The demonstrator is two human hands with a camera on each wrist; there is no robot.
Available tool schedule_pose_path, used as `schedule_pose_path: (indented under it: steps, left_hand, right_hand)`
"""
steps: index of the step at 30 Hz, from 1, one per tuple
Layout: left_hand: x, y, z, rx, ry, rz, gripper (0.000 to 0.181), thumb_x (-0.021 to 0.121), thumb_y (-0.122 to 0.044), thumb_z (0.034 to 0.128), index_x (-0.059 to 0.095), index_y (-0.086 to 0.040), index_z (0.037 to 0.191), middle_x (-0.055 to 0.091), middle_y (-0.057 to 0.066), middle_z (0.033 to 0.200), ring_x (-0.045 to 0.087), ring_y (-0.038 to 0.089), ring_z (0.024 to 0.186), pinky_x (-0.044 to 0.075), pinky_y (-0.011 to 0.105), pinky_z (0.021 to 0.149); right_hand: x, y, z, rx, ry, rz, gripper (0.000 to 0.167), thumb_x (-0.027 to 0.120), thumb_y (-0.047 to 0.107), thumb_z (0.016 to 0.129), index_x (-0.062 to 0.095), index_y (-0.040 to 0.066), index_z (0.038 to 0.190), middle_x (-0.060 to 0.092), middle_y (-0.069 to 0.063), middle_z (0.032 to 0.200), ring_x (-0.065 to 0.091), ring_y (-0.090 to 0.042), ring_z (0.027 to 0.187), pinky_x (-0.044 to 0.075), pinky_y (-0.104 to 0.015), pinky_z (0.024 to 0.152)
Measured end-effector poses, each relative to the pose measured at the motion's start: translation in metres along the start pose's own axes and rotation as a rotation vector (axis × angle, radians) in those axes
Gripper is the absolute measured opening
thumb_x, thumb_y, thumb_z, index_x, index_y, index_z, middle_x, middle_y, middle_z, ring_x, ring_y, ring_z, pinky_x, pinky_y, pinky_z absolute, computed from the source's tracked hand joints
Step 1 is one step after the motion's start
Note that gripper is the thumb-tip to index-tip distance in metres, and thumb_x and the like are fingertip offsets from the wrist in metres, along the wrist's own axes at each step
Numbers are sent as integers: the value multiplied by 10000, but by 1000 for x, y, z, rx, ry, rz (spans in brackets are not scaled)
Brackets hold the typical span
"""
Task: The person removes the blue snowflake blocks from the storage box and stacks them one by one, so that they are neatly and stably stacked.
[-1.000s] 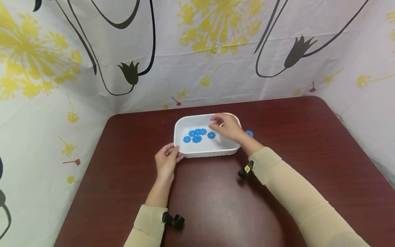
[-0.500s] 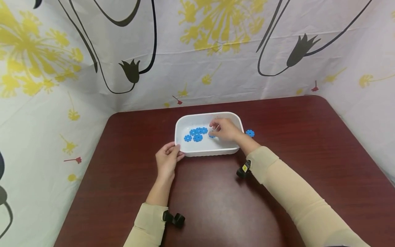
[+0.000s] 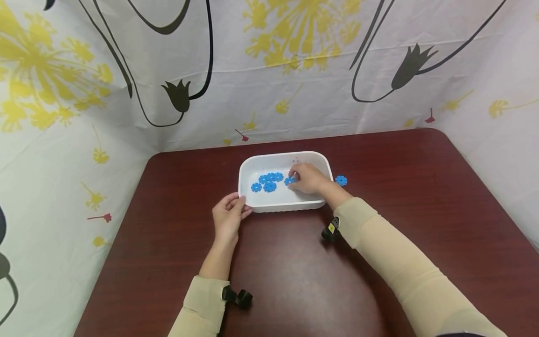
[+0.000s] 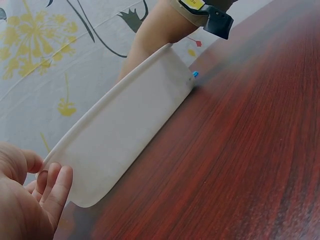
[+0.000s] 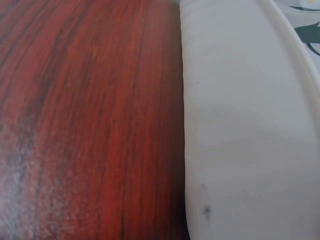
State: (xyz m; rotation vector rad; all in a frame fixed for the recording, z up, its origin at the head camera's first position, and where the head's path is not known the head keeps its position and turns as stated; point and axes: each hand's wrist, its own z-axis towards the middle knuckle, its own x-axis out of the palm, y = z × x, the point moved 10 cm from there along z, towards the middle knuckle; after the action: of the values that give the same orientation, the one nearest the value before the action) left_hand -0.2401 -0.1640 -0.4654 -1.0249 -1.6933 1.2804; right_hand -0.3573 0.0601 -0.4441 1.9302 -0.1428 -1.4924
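A white plastic tray (image 3: 286,206) stands on the table with several blue snowflake building discs (image 3: 270,186) lying in it, some overlapping. My left hand (image 3: 227,217) holds the tray's near left corner. In the left wrist view, the thumb of the left hand (image 4: 30,195) is at the rim and the fingers are against the outer wall. Inside the tray, my right hand (image 3: 309,179) has its thumb and forefinger around a single blue snowflake building disc (image 3: 288,181) at the right of the group. The right wrist view shows only the tray wall (image 5: 250,120) and tabletop, with the hand hidden.
Another blue disc (image 3: 341,180) lies on the table just outside the tray's right end. The dark red wooden table (image 3: 278,271) reaches back to a patterned cloth (image 3: 261,112) that hangs behind and at both sides.
My right hand has lowered into the tray, and its thumb and forefinger have closed in around the rightmost disc there. The left hand keeps its hold on the tray corner.
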Motion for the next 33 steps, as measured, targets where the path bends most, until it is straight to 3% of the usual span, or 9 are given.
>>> schedule_pose_path:
  steps: [11,17,20,26,33]
  left_hand:
    - [0,1,-1,-2,7,-1,302,679,-26,958,631,96,1231,623,208,959,675,150,691,653,312,705]
    - [0,1,-1,1,3,-7,292,679,-27,959,638,87,1225,623,234,982,678,152,699,654,318,712]
    - [0,0,-1,3,3,-8,287,677,-27,961,639,83,1224,624,258,1003,680,153,705,654,320,715]
    - [0,0,-1,-11,3,-7,292,680,-32,961,640,80,1227,619,272,1021,684,161,716,653,320,723]
    - [0,0,-1,-7,0,-8,278,681,-32,960,647,72,1215,622,244,994,687,166,717,654,325,725]
  right_hand:
    - [5,-2,0,3,56,26,316,795,158,883,589,31,1086,649,-152,1061,591,-288,994,519,-425,926]
    - [3,-1,-1,14,39,62,383,810,151,873,567,34,1145,664,-138,977,599,-264,908,523,-396,837]
    - [2,-1,-1,15,34,62,431,831,154,853,582,13,1175,672,-144,981,610,-271,922,531,-400,849]
    - [2,0,-1,0,20,33,366,816,155,871,648,-23,1144,691,-149,1000,628,-276,955,548,-411,871]
    - [-4,8,-1,-74,-38,19,377,838,195,854,677,-23,1117,701,-113,927,642,-243,873,557,-382,820]
